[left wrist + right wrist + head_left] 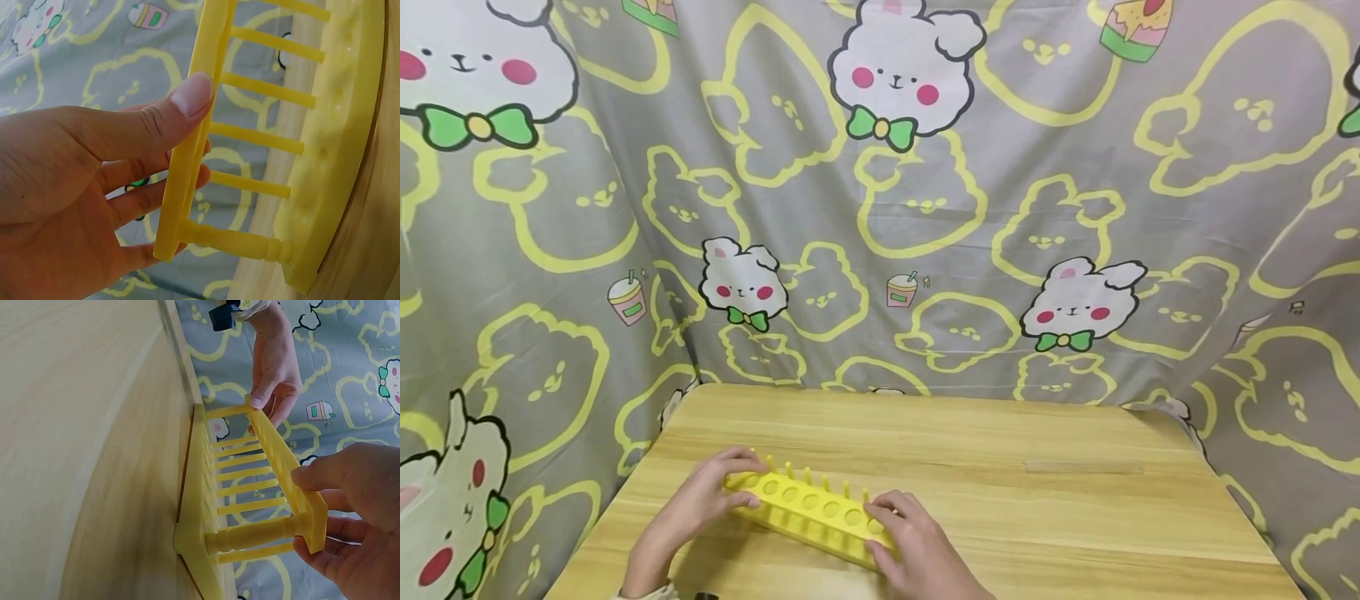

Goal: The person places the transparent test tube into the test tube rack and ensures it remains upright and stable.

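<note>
A yellow plastic test tube rack (822, 516) stands at the near part of the wooden table, running slantwise between both hands. Round holes line its upper plate, and a row of thin pegs rises along the far side. My left hand (702, 498) grips the upper plate at the left end, thumb on one edge and fingers at the opposite one. At the other end, my right hand (923, 546) holds the same plate between thumb and fingers. In the right wrist view, a turned-looking post (256, 534) joins the upper plate to the base, whose underside lies against the tabletop.
Wood-grain tabletop (970, 442) stretches behind and right of the rack. A clear strip (1084, 467) lies flat at the back right. Grey cloth (820, 208) with rabbit prints hangs around the back and sides. A dark device (222, 317) sits by the left wrist.
</note>
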Available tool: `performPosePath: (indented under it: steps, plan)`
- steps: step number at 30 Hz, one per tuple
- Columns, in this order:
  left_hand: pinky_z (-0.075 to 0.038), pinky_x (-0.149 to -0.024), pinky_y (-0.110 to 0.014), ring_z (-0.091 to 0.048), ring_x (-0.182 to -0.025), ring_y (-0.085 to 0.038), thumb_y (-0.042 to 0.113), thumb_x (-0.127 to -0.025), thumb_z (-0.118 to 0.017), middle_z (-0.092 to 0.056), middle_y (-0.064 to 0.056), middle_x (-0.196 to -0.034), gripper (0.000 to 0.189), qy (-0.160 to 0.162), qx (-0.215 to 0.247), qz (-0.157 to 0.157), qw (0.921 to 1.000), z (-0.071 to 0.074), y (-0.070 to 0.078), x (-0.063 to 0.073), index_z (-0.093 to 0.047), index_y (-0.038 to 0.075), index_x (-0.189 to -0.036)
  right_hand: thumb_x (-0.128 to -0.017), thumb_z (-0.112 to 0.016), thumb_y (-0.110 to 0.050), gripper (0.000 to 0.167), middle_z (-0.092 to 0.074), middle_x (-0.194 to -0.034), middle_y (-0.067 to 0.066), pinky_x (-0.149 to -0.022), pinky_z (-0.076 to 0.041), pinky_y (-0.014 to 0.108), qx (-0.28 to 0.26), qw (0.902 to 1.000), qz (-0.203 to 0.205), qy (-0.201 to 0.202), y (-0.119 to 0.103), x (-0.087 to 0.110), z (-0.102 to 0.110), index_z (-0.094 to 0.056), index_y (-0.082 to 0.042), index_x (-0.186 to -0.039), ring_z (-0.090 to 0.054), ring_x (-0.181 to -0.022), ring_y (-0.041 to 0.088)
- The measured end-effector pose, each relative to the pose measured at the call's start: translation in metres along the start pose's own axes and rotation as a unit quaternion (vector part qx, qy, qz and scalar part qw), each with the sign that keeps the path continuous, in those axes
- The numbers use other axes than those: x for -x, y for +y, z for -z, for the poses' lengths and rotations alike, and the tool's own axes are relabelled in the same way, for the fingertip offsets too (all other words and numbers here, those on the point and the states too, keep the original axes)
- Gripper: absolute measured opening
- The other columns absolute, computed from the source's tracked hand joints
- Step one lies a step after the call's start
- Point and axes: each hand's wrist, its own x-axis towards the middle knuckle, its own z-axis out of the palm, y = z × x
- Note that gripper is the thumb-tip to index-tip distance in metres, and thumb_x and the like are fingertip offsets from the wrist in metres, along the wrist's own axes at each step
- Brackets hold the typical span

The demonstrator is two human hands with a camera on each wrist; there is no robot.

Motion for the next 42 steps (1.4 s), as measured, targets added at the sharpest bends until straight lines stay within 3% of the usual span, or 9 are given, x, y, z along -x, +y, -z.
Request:
performPosePath:
  steps: [19, 28, 34, 42]
  plan:
    - [-0.06, -0.088, -0.046, -0.068, -0.101, -0.027, 0.007, -0.074, -0.089, -0.068, -0.003, -0.113, 0.043, 0.021, -0.03, -0.004, 0.9993, -0.019, 0.012, -0.011, -0.076, 0.004, -0.115, -0.089, -0.081, -0.009, 0.04, -0.064, -0.121, 0.001, -0.089, -0.058, 0.026, 0.004, 0.9994, -0.033, -0.003, 0.015, 0.003, 0.017, -0.07, -0.001, -0.126, -0.062, -0.108, 0.017]
    - [-0.056, -0.095, -0.055, -0.066, -0.112, -0.038, 0.009, -0.077, -0.087, -0.071, -0.016, -0.12, 0.042, 0.02, -0.023, 0.001, 0.9995, -0.025, 0.017, -0.019, -0.076, 0.003, -0.117, -0.092, -0.078, -0.009, 0.039, -0.064, -0.123, 0.003, -0.091, -0.058, 0.027, 0.012, 0.9987, -0.046, -0.018, 0.024, 0.005, 0.025, -0.068, -0.001, -0.129, -0.062, -0.111, 0.018]
    - [-0.056, -0.094, -0.053, -0.067, -0.11, -0.038, 0.006, -0.079, -0.085, -0.071, -0.016, -0.12, 0.04, 0.028, -0.022, -0.007, 0.9993, -0.03, 0.022, -0.025, -0.075, 0.001, -0.118, -0.09, -0.079, -0.006, 0.04, -0.065, -0.123, 0.006, -0.092, -0.058, 0.029, 0.031, 0.9986, -0.041, -0.014, 0.032, 0.003, 0.032, -0.068, 0.0, -0.129, -0.063, -0.111, 0.02]
    - [-0.057, -0.095, -0.051, -0.068, -0.108, -0.036, 0.005, -0.076, -0.087, -0.072, -0.014, -0.116, 0.042, 0.056, -0.029, -0.006, 0.998, -0.046, 0.025, -0.03, -0.076, 0.002, -0.117, -0.089, -0.079, -0.003, 0.041, -0.066, -0.123, 0.007, -0.09, -0.059, 0.031, 0.032, 0.9974, -0.061, -0.023, 0.043, 0.005, 0.038, -0.069, 0.0, -0.128, -0.065, -0.11, 0.022]
